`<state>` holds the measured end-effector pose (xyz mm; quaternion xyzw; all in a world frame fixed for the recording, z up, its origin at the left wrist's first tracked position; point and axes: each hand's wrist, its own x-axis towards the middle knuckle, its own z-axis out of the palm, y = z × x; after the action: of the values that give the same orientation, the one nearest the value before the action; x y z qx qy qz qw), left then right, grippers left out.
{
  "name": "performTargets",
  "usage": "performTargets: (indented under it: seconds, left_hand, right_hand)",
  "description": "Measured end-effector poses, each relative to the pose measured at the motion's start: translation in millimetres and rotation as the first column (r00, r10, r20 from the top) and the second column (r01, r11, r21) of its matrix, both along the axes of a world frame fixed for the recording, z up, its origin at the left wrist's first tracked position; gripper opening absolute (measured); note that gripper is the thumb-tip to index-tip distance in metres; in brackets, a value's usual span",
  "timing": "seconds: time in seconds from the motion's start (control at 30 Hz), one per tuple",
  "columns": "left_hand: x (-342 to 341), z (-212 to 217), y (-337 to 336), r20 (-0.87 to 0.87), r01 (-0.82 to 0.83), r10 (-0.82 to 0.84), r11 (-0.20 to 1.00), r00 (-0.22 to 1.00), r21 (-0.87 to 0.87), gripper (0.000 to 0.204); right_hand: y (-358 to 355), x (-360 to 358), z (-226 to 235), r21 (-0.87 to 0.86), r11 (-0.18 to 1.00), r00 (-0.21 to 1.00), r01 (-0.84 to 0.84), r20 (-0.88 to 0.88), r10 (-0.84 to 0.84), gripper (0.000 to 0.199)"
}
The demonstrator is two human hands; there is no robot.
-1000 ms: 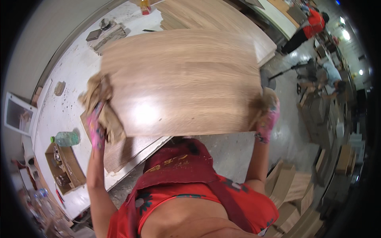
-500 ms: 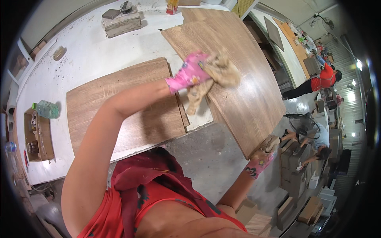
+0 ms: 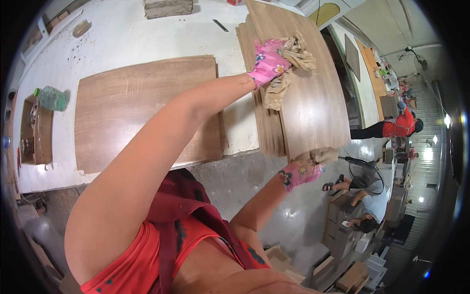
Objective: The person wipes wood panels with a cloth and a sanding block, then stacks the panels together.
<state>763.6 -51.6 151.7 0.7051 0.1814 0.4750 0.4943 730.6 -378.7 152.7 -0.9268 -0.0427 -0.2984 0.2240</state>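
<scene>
The left hand (image 3: 271,60) in its pink flowered glove is holding a bunched tan cloth (image 3: 300,52) over the upper part of the top board, its fingertips hidden from me; taking the rest from the left, I have the small box (image 3: 44,137) and green bottle (image 3: 52,99) well apart from the work, then a separate board (image 3: 142,85) on the white bench (image 3: 117,36), passing under the left forearm. Further right, the lower boards (image 3: 269,132) show their edges along the left side of the top board (image 3: 318,110), which lies on that stack with its near end toward the person. I'd spread the cloth flatter under the palm, press evenly and follow the grain, so that no loose fold drags or catches an edge. The right hand (image 3: 299,177) is at that near end, tan material over its fingers; I cannot tell how tightly they close. I'd have it steady that end lightly, since I judge that a one-sided push could slide or twist the board
</scene>
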Motion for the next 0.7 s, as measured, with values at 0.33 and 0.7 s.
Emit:
performTargets:
  seconds: [0.33,0.7]
  left_hand:
    - [-45.4,-30.1,-150.0,0.677,0.577,-0.372,0.812,0.635,-0.095,0.067]
    - [-317.6,-152.5,-68.9,0.501,0.405,0.023,0.556,0.865,-0.725,0.058]
  right_hand:
    - [49.5,21.5,4.9,0.669,0.644,0.928,-0.370,0.290,0.232,0.041]
    - [87.5,-140.4,45.1,0.848,0.068,0.609,-0.525,0.320,0.725,0.051]
